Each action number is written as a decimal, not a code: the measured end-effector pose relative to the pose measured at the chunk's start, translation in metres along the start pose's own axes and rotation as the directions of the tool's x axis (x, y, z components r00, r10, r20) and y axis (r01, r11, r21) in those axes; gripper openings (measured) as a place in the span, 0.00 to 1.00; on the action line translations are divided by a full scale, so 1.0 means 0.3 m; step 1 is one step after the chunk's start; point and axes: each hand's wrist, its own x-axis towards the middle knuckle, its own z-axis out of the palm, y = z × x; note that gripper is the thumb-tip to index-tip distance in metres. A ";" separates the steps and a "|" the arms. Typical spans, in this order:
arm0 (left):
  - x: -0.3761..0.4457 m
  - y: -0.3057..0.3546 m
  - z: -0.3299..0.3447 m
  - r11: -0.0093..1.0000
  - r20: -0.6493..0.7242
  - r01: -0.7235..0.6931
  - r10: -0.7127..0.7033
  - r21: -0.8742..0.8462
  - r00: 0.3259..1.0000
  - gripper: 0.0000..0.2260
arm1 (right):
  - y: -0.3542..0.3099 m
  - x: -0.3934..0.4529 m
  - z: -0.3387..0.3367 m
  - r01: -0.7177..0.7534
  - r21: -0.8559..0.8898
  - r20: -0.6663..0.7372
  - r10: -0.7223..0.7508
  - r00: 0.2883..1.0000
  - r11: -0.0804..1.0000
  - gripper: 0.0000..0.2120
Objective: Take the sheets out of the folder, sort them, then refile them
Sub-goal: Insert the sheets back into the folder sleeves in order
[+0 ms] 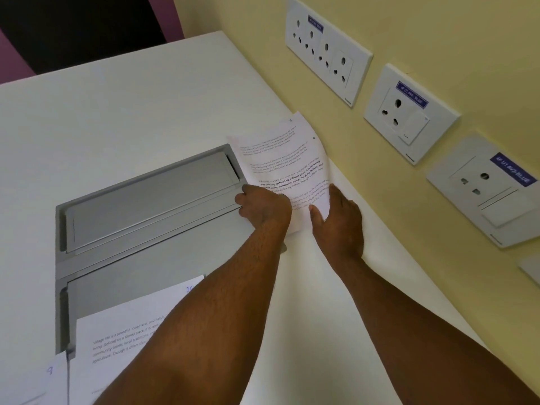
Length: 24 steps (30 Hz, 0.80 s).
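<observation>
Nearest, two printed sheets (117,340) lie flat over a grey metal cable hatch (146,200) set in the smooth white desk (117,112). Farther out, left hand (263,204) and right hand (340,217) pinch a curled printed sheet (286,159) beside the yellow wall (438,30) with white sockets (327,48).

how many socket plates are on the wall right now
4 for sure: a wide socket plate farthest along the wall, a second, a third nearest; a fourth plate's corner shows at the frame edge.
</observation>
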 end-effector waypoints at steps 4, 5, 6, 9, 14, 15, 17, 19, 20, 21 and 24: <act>0.009 -0.010 0.000 0.988 0.047 0.002 0.005 -0.157 0.999 0.20 | 0.002 -0.003 0.002 0.023 0.001 -0.012 -0.023 1.000 1.000 0.30; 0.012 -0.010 -0.002 0.980 0.068 0.011 0.003 -0.201 0.998 0.17 | -0.001 -0.006 0.000 0.029 -0.005 -0.019 -0.029 0.999 1.000 0.30; 0.014 -0.007 -0.008 0.971 0.089 0.019 0.002 -0.239 0.996 0.14 | -0.001 -0.007 -0.003 0.031 -0.014 -0.025 -0.031 0.999 0.999 0.31; 0.019 -0.002 -0.039 0.944 0.131 0.039 0.004 -0.327 0.991 0.13 | -0.004 -0.007 -0.011 0.027 -0.034 -0.045 -0.028 0.999 0.999 0.31; 0.007 -0.039 -0.134 0.933 0.185 0.005 0.066 -0.360 0.981 0.06 | -0.009 -0.014 -0.041 0.033 0.061 0.000 -0.033 0.999 0.998 0.28; -0.003 -0.051 -0.160 0.933 0.215 0.008 0.075 -0.361 0.974 0.08 | -0.009 -0.018 -0.053 0.025 0.094 0.037 -0.028 0.999 0.995 0.27; -0.038 -0.074 -0.216 0.929 0.279 0.012 0.099 -0.371 0.955 0.13 | -0.003 -0.038 -0.071 0.015 0.171 0.116 -0.035 0.993 0.985 0.28; -0.078 -0.107 -0.283 0.926 0.320 0.006 0.125 -0.378 0.939 0.14 | -0.011 -0.081 -0.102 -0.038 0.279 0.159 -0.007 0.987 0.960 0.26; -0.101 -0.131 -0.323 0.923 0.333 0.008 0.131 -0.385 0.934 0.14 | -0.027 -0.112 -0.129 -0.091 0.329 0.184 0.031 0.982 0.940 0.25; -0.127 -0.159 -0.366 0.921 0.346 0.019 0.128 -0.390 0.930 0.13 | -0.039 -0.148 -0.155 -0.148 0.364 0.217 0.071 0.974 0.920 0.24; -0.219 -0.269 -0.501 0.919 0.387 0.051 0.113 -0.390 0.915 0.12 | -0.066 -0.262 -0.246 -0.320 0.441 0.378 0.150 0.914 0.839 0.25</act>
